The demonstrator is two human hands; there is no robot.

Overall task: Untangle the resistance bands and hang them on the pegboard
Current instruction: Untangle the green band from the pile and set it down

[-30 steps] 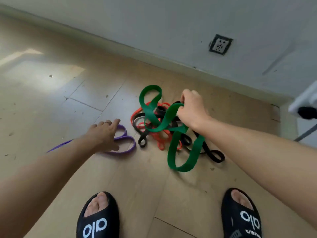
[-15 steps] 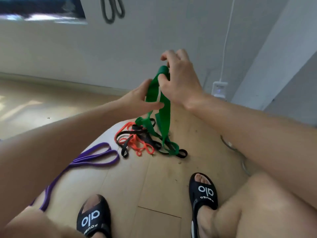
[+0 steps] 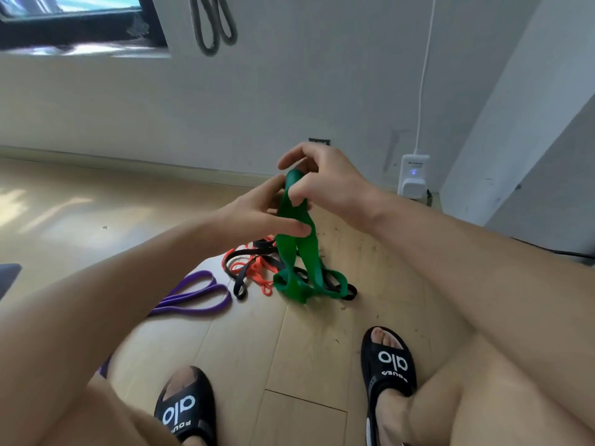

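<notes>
Pinched between thumb and fingers of the right hand (image 3: 325, 185), the top of a green resistance band (image 3: 297, 249) is lifted above the floor, while the left hand (image 3: 257, 214) grips the same band just below, its thumb pressed across the green strip. From that double hold the band hangs down in two strands, its lower loops still caught in the tangle directly beneath the hands. That pile, of black bands (image 3: 240, 284) and an orange band (image 3: 257, 272), lies on the wooden floor (image 3: 306, 349). Left of the tangle and below the left forearm, a purple band (image 3: 193, 297) lies apart in loose loops. High above the grip, grey bands (image 3: 212, 27) hang against the wall. Below the hands, two black slides (image 3: 386, 365) stand on the floor.
</notes>
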